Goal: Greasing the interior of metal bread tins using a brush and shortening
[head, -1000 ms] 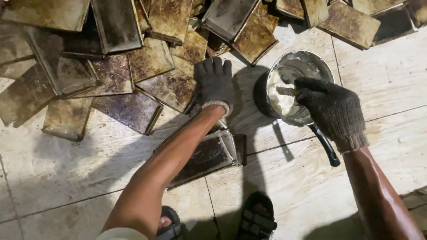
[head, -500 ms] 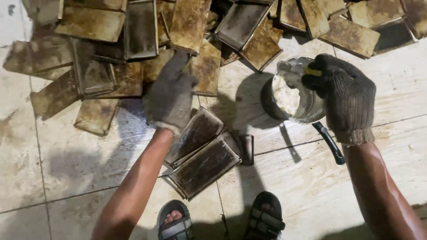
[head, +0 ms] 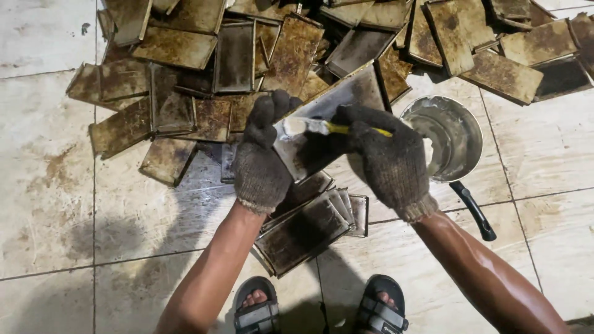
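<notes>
The left hand, gloved, has its grip closed on a rectangular metal baking tin, held tilted above the stack of tins on the tiled floor. The right hand grips a yellow-handled brush lying across the tin's inside. The pan of white grease sits just right of the tin.

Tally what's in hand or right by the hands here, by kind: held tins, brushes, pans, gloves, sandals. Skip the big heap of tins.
Held tin: 1
Brush: 1
Pan: 1
Gloves: 2, on the left hand and right hand
Sandals: 2, left and right
Total: 7
</notes>
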